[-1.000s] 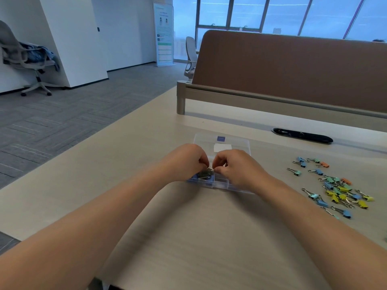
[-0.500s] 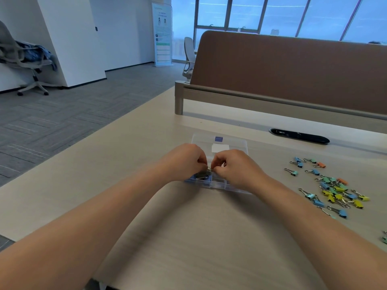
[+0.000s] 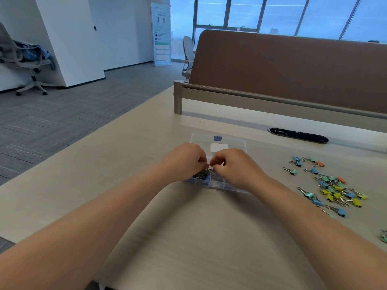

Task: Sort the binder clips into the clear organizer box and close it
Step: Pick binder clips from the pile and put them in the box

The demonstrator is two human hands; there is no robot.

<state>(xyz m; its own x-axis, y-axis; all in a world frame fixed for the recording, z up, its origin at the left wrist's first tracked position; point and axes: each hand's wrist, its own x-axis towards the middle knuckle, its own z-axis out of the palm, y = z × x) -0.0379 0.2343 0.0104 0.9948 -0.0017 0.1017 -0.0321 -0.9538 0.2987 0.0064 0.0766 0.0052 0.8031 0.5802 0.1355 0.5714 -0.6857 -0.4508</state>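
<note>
the clear organizer box (image 3: 217, 184) sits on the counter (image 3: 188, 237) straight ahead, its lid (image 3: 198, 139) thrown open and lying back behind it. the front left compartment already holds a small heap of dark clips (image 3: 200, 176); the compartments beside it look bare, though the hands hide most of the tray. the left hand (image 3: 184, 162) and right hand (image 3: 235, 169) meet above that compartment, curled fingers (image 3: 204, 159) of both pinching one small clip (image 3: 209, 168) by its silver wire handles; its body is too small to make out.

well to the right of the box, a loose pile of coloured binder clips (image 3: 333, 190) in blue, green, yellow and orange lies unsorted, with one more stray clip (image 3: 384, 237) at the counter's right edge. so the job looks barely begun: one group is partly in, most clips are out on the counter, and closing the lid comes last. a black cable grommet (image 3: 298, 135) sits beyond, below the brown divider panel (image 3: 293, 70).
</note>
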